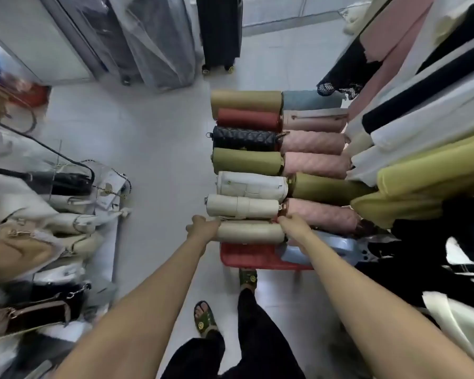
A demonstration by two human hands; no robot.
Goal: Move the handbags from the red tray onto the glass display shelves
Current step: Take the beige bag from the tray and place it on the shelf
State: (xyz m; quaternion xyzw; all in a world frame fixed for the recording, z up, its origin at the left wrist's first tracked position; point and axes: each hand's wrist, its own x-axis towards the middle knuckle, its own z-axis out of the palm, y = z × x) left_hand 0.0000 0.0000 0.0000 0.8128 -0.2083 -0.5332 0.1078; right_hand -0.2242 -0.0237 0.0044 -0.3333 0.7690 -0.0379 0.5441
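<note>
A red tray point(246, 259) stands on the floor in front of me, packed with two rows of handbags lying on edge. The nearest bag in the left row is beige point(251, 232). My left hand point(204, 227) grips its left end and my right hand point(292, 225) grips its right end. Behind it lie two cream bags point(242, 205), an olive bag point(246, 161), a black quilted bag point(245, 138), a rust bag and a tan bag. The right row holds pink quilted bags point(319, 214) and an olive one. Glass display shelves point(74, 203) at the left carry several handbags.
Clothes hang on a rack point(422, 119) along the right, reaching over the tray's right side. A black suitcase point(219, 31) and plastic-covered garments stand at the back. White floor point(153, 138) lies open between the shelves and the tray. My sandalled feet stand just behind the tray.
</note>
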